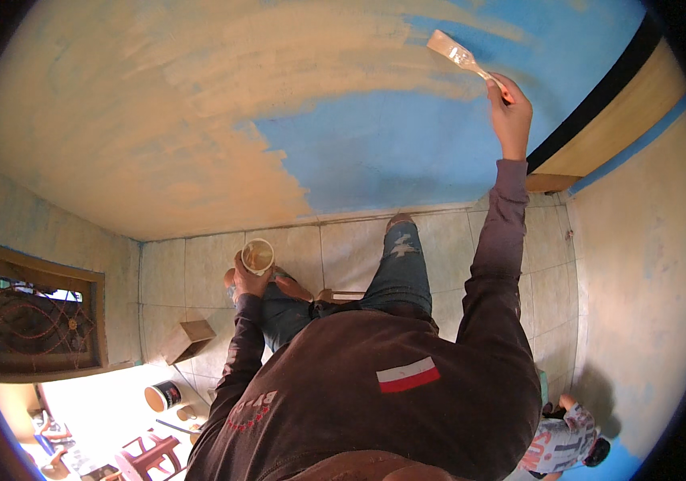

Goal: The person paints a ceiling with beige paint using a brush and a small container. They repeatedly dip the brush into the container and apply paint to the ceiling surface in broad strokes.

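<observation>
Head view, single item list.

Right hand [511, 116], upper right of the frame: raised on an extended arm; fingers closed together on the handle of a flat paintbrush [462, 56]. Bristles point to the upper left, lying over the wall [375, 144]; whether they press on it cannot be told. The grip near the handle's end presumably lengthens the reach and keeps the fingers off the wet part.

Left hand [252, 277], left of centre: fingers wrapped around the side of a round tub [258, 255], mouth facing up, probably so that its contents stay in and the brush can get at them.

Wall, across the upper frame: cream coating at left, bare-edged blue patch at centre and upper right, cream streaks between.

Floor, tiled [295, 248]: beneath the wall.

Lower left: open-ended box [189, 342]; bucket [163, 396]; red plastic chair [149, 458], all set back from the wall, perhaps to leave standing room.

Lower right: another person [559, 442], in a patterned shirt.
</observation>
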A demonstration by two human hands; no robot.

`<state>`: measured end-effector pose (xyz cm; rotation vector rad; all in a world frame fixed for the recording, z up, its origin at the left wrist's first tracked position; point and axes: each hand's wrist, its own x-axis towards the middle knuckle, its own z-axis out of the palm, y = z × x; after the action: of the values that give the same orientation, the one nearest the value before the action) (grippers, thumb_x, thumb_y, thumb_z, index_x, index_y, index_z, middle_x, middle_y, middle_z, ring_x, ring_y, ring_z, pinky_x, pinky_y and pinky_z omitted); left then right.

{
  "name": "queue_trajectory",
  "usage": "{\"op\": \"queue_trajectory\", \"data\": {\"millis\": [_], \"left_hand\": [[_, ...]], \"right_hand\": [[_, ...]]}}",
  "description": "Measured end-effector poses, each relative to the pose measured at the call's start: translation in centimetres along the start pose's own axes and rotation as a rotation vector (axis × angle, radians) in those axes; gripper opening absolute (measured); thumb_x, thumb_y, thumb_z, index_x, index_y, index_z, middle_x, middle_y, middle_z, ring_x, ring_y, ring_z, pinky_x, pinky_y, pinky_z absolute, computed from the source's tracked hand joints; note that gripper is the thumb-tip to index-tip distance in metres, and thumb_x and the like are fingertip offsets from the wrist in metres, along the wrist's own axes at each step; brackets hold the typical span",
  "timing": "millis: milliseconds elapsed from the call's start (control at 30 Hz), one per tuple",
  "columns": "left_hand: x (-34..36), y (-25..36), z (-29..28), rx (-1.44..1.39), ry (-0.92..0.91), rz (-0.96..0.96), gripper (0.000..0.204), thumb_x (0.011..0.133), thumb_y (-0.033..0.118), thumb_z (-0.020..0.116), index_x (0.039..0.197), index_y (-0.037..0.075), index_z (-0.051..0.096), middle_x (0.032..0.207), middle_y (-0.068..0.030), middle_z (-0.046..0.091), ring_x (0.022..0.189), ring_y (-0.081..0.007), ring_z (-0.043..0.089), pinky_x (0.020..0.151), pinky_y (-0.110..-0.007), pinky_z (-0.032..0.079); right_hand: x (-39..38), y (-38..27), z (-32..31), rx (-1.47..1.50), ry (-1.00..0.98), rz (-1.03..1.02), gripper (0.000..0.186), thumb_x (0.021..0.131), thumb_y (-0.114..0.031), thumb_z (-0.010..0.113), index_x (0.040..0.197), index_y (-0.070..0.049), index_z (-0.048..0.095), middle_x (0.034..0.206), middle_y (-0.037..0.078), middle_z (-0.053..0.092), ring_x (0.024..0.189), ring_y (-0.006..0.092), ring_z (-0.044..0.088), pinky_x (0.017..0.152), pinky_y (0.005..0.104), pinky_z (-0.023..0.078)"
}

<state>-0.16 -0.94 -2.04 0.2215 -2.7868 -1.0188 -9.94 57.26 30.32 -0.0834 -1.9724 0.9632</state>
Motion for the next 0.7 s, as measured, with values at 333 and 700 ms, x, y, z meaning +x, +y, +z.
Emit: {"op": "queue_trajectory", "data": {"millis": [333, 700], "left_hand": [[0.2, -0.1, 0.0, -0.072, -0.002, 0.064, 0.100, 0.066, 0.036, 0.092, 0.143, 0.001, 0.038, 0.128, -0.0236, 0.062, 0.120, -0.0379, 0.061, 0.099, -0.045, 0.050], [0.4, 0.1, -0.3, -0.061, 0.005, 0.037, 0.096, 0.068, 0.037, 0.091, 0.141, 0.002, 0.040, 0.127, -0.0234, 0.062, 0.117, -0.0387, 0.062, 0.097, -0.046, 0.051]], "right_hand": [[-2.4, -4.5, 0.9, 0.236, -0.029, -0.074, 0.030, 0.102, -0.015, 0.063, 0.131, -0.010, 0.069, 0.084, -0.005, 0.057, 0.067, 0.0023, 0.042, 0.058, 0.0191, 0.036], [-0.3, -6.2, 7.4, 0.168, -0.198, -0.319, 0.028, 0.100, -0.009, 0.064, 0.126, -0.011, 0.071, 0.101, 0.002, 0.064, 0.079, 0.0076, 0.054, 0.070, 0.0212, 0.046]]}}
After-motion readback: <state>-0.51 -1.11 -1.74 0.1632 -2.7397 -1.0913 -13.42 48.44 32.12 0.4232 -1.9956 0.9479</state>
